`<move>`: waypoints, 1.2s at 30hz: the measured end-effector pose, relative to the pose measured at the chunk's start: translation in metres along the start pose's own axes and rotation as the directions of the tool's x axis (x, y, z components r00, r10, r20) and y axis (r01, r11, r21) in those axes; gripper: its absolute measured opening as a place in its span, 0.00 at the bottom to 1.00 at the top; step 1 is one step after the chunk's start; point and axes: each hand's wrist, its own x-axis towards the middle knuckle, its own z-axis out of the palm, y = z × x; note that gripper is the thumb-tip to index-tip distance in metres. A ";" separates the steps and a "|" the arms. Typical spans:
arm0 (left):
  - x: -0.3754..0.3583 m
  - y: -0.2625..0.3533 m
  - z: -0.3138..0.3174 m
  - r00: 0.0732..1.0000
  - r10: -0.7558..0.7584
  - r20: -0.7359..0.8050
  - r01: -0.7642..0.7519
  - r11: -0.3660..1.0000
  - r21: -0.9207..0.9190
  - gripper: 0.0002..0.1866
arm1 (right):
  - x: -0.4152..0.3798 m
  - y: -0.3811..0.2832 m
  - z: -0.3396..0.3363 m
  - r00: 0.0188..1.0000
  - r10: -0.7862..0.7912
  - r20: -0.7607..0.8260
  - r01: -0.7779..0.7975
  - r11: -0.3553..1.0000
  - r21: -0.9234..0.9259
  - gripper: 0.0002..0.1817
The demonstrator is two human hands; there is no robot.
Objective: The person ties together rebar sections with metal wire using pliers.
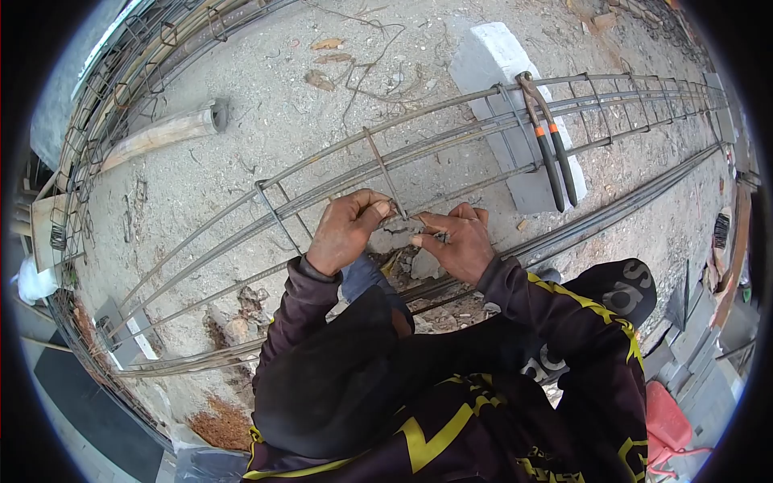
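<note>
My left hand point(345, 231) pinches a thin tie wire point(392, 209) at the lower corner of a square stirrup point(377, 161). Just right of that corner is my right hand point(460, 243), its thumb and forefinger curled close to the same wire; the wire's ends are too small to follow. The stirrup stands around the long steel bars point(322, 190) of a rebar cage. Another stirrup point(278, 216) sits on the bars to the left. Pincers with black and orange handles point(551, 153) hang over the cage to the right.
Pale blocks point(509, 60) prop the cage off the rough ground. Loose bars point(628, 197) run alongside, close to my legs. At the upper left are more rebar cages point(121, 88) and a pipe-like piece point(165, 137). A red wheelbarrow-like object point(668, 419) is at lower right.
</note>
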 end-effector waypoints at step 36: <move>-0.020 0.020 -0.004 0.938 0.331 0.106 -0.343 0.931 0.125 0.20 | 0.008 -0.060 -0.018 0.985 -0.163 0.062 0.175 0.930 -0.324 0.16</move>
